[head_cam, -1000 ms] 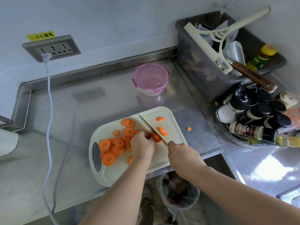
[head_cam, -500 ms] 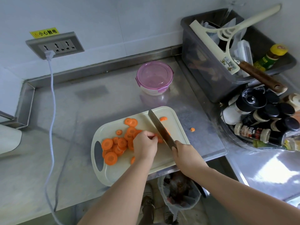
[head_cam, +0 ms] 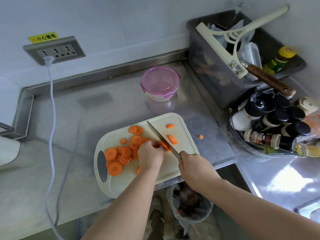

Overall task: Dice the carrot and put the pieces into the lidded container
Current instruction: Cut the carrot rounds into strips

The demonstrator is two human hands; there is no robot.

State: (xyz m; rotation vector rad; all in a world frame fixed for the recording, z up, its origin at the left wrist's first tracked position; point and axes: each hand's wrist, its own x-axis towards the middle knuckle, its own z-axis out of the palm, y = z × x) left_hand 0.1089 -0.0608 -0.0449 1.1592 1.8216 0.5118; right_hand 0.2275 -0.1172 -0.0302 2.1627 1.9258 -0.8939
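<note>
KITCHEN, head cam: A person dices carrot at a steel worktop [head_cam: 83, 122]. L hand [head_cam: 150, 156], fingers curled down, pins a carrot piece [head_cam: 165, 146] to the cream cutting board [head_cam: 121, 185], near its middle. R hand [head_cam: 194, 168] has its fingers wrapped round the handle of a knife [head_cam: 158, 135]. The blade runs diagonally up-left from the fist, seen edge-on, against the held piece & just beside the L fingertips.

Left of the L hand lies a heap of round carrot slices [head_cam: 119, 155], overlapping, w/ a few more toward the board's far edge. Right of the blade lie a cut strip [head_cam: 172, 139] &, farther back, a half-round piece [head_cam: 170, 126]. One small carrot bit [head_cam: 200, 136] lies off the board on bare steel.

The lidded container [head_cam: 160, 82], clear w/ a pink clip lid, sits closed at the back of the worktop, well apart from the board.

Far right: a grey bin [head_cam: 213, 87] holding a squeegee [head_cam: 223, 49], & a cluster of spice bottles [head_cam: 270, 122]. On the wall at left, a socket strip [head_cam: 55, 50] w/ a white cable [head_cam: 52, 108] plugged in. Below the worktop edge, a lined waste bin [head_cam: 189, 207].
</note>
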